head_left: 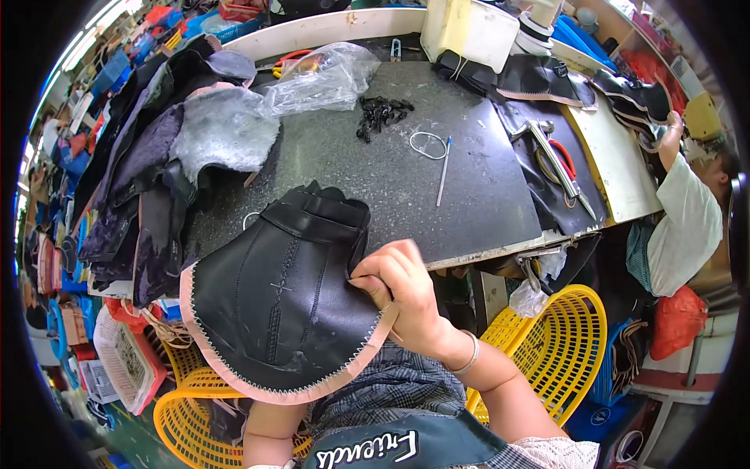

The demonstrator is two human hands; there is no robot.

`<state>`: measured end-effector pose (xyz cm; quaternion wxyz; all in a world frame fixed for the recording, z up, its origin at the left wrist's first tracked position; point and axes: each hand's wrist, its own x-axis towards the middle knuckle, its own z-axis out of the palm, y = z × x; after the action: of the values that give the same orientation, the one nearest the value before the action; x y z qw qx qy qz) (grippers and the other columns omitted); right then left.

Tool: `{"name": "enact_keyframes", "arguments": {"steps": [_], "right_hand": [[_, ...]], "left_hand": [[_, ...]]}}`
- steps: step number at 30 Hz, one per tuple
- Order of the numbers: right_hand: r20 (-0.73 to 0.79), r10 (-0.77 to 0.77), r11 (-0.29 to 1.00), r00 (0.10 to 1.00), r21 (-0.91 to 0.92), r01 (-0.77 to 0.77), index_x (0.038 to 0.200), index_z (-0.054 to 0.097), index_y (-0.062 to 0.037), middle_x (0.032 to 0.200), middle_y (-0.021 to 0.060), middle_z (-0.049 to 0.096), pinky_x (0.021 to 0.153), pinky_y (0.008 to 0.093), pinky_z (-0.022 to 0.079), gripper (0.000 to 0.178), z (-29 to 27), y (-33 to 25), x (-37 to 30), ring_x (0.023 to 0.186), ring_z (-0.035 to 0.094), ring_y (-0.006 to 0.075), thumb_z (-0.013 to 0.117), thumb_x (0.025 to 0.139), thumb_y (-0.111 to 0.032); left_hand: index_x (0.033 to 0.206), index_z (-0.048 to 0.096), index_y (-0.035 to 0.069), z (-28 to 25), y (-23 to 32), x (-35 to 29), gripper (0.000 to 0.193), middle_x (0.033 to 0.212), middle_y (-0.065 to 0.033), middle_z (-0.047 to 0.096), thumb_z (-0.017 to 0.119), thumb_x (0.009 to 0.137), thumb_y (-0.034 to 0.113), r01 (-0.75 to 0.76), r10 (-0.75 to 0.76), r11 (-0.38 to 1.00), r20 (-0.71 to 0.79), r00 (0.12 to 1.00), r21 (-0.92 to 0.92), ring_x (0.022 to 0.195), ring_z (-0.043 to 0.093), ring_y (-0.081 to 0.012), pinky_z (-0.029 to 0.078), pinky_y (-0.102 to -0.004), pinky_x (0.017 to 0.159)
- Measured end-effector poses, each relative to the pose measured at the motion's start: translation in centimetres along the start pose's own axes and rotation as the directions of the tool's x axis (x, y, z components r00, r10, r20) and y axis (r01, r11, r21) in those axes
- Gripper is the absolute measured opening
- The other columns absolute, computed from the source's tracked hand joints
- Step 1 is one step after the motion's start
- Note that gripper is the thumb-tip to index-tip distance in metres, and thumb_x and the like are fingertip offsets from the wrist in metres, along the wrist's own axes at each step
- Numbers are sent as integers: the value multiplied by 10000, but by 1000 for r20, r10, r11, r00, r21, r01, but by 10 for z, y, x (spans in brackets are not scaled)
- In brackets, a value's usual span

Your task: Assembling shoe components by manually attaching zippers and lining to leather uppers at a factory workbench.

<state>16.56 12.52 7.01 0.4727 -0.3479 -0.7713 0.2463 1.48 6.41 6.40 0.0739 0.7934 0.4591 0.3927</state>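
Observation:
A black leather boot upper [277, 313] with stitched seams and a zigzag-sewn pink edge is held up in front of me, over the table's near edge. My right hand [412, 301] is closed on its right side, thumb and fingers pinching the leather. Of my left arm only the forearm [269, 434] shows; it runs up behind the upper, which hides that hand and its fingers. Beyond the upper, on the dark tabletop [328, 156], lie a pile of small black parts [381, 116], a white loop of cord [428, 145] and a thin pen [444, 172].
Fur-lined leather pieces [223, 129] heap at left. A see-through plastic bag [332, 78] covers part of orange-handled pliers. Red-handled scissors [564, 160] and more uppers [539, 78] lie at right. Yellow baskets [582, 352] stand below. A co-worker's hand [670, 137] touches an upper, far right.

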Motion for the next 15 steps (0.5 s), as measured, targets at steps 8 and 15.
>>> {"name": "enact_keyframes", "arguments": {"steps": [8,15], "right_hand": [[8,29,956,1000,291,-30,883,590,-1,854,94,595,713,336,471,171,3,8,3,805,546,257,696,753,35],[-86,110,962,990,259,-85,868,633,3,868,100,582,664,274,470,168,15,-7,-7,728,567,190,711,744,86]], "left_hand": [[1298,502,-33,-6,-9,11,429,1272,-142,567,602,901,97,-32,32,999,-5,999,9,1192,531,-270,385,-369,1041],[1303,497,-30,-23,5,-11,440,1273,-139,566,613,898,99,-27,28,998,-14,1000,55,1194,530,-269,386,-369,1042]]}}
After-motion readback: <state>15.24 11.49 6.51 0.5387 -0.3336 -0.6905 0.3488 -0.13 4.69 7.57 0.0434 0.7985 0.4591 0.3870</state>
